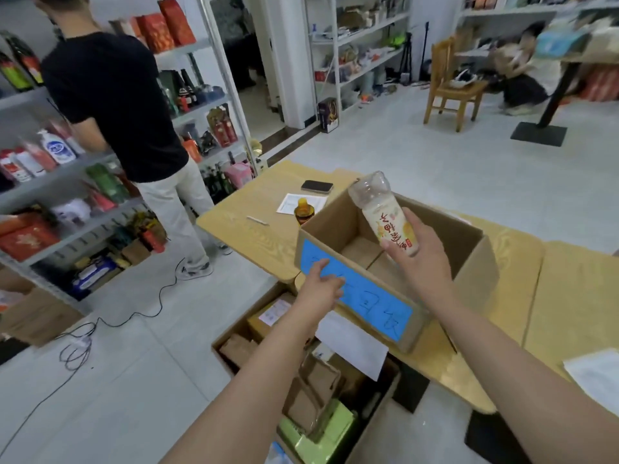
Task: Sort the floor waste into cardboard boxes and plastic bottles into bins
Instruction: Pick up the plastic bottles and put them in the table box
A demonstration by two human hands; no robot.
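Observation:
My right hand [418,252] grips a clear plastic bottle [382,209] with a white and orange label, holding it tilted above an open cardboard box [475,259] on the wooden table. That box bears a blue label [365,296] on its near wall. My left hand [323,283] rests against this blue label at the box's near left corner, fingers curled, holding nothing. On the floor below stands a second open cardboard box [234,329] filled with flattened cardboard and green packaging.
A phone [317,186], a paper sheet, a pen and an amber bottle [304,211] lie on the table [254,226] behind the box. A person in a black shirt [110,95] stands at the left shelves. A cable [134,316] trails across the floor. A wooden chair [452,85] and another person are far right.

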